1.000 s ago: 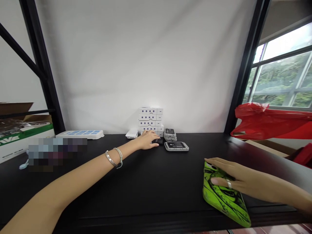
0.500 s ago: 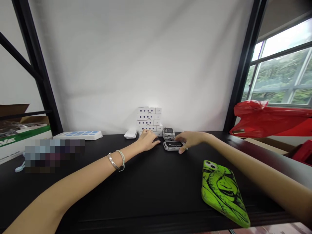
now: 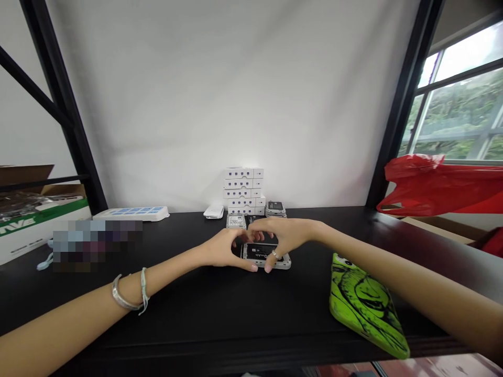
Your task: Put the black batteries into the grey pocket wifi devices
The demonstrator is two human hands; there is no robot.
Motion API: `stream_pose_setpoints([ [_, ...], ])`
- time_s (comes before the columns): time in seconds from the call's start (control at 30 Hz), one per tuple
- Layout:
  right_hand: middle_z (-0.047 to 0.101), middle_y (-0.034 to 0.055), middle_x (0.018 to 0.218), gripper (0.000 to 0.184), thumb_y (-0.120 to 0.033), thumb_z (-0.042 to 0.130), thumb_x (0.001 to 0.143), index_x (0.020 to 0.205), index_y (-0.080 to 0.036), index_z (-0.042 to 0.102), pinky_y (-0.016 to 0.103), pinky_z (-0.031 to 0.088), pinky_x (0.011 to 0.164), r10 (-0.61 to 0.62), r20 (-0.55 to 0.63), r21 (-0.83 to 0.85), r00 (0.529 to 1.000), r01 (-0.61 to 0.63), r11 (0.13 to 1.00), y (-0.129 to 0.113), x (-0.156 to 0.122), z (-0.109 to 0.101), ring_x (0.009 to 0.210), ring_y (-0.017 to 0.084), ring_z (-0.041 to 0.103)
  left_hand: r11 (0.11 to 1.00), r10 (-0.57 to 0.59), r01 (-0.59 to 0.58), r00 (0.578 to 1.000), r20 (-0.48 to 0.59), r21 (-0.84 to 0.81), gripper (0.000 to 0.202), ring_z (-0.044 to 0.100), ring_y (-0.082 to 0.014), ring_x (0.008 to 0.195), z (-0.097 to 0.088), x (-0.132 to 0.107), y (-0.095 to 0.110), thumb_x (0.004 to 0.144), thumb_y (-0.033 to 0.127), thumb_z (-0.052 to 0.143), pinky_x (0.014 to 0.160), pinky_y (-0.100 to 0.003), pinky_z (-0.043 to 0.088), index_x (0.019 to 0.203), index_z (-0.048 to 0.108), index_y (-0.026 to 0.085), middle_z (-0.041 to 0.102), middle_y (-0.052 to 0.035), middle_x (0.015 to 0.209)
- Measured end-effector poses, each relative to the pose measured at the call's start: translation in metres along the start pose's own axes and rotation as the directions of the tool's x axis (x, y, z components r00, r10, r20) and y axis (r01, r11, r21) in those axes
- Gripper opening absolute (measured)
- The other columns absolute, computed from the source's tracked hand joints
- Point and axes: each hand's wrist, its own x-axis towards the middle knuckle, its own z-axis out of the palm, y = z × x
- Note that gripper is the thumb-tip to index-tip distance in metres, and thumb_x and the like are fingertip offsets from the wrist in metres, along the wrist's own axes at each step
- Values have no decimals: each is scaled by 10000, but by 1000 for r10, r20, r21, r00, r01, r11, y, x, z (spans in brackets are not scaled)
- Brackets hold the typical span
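Note:
A white handheld device (image 3: 283, 261) lies on the black tabletop, its back uncovered and a black battery (image 3: 257, 252) marked mAh inside. My left hand (image 3: 223, 248) curls around its left end, thumb along the near edge. From above, my right hand (image 3: 286, 233) spans the device, with its thumb at the near edge and fingers toward the far side. Fingertips of both hands are partly hidden. Just behind them lies another white device (image 3: 236, 220) showing a label, with a dark piece (image 3: 252, 220) beside it. More uncovered devices (image 3: 275, 208) are stacked farther back.
White boxes (image 3: 243, 191) are piled against the wall, white flat pieces (image 3: 213, 211) to their left. A power strip (image 3: 133, 213) is at the back left. A green phone case (image 3: 367, 303) lies near my right forearm. A red plastic bag (image 3: 444, 183) hangs right.
The device has come nearer and left with my right hand. My left hand has moved from beside the boxes to the device's left end. Another labelled device now shows behind.

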Motion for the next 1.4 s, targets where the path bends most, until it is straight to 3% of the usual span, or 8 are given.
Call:
stream_pose_setpoints([
  [0.23,473,28,1088,525,-527,686,656,1094,-279,538,297,390,785,-83,54,59,995,80,995,8,2,7,961,213,481,993,-74,73,997,-12,-96,818,569,-273,1023,-1,2,-2,545,484,793,869,-400,444,1210,377,250,644,-46,1036],
  [0.53,441,31,1058,499,-561,677,627,955,-234,491,278,386,664,-79,181,76,980,66,995,5,16,6,882,214,454,988,-48,49,999,9,-149,764,571,-285,1089,3,5,2,543,437,812,950,-425,408,1150,395,231,660,-63,1038],
  [0.63,442,34,1065,524,-547,691,612,982,-232,495,294,398,715,-62,167,92,984,48,995,2,13,6,928,229,453,984,-38,38,999,5,-174,753,552,-289,1120,5,6,3,533,416,824,960,-442,417,1133,407,233,630,-70,1105],
  [0.77,460,40,1124,639,-487,741,570,1082,-216,470,306,399,827,-49,80,191,996,32,981,-3,2,-2,1030,242,452,964,-7,6,1000,-4,-267,755,534,-281,1152,7,5,-2,534,360,838,972,-443,435,1131,393,236,568,-96,1197],
  [0.97,561,-4,881,609,-320,722,685,1188,-218,394,275,464,703,-94,139,530,986,6,848,15,-16,-11,794,148,576,947,-22,24,1000,9,-322,740,540,-263,1135,10,5,-9,553,317,838,1006,-471,401,1124,373,243,569,-106,1172],
  [1.1,584,-22,732,370,-255,753,662,971,-164,573,248,460,621,-115,104,591,988,32,806,33,-17,-11,682,116,572,942,23,-15,1000,20,-336,705,543,-255,1122,10,3,-8,579,303,826,998,-471,390,1119,376,243,574,-107,1172],
  [1.3,587,-26,714,205,-298,717,712,774,-151,590,223,450,590,32,-89,646,996,33,763,46,-22,-17,636,84,559,925,126,-32,965,228,-377,724,382,-230,1295,-13,1,-8,697,238,734,1063,-443,315,1295,328,284,426,-94,1381],
  [1.4,543,-40,658,272,-378,683,741,844,-156,564,232,453,499,216,-108,703,970,-79,707,50,-23,-19,545,98,578,944,-50,84,992,112,-320,606,317,-238,1331,-12,0,5,781,370,629,1075,-430,301,1306,344,263,352,-93,1423],
])
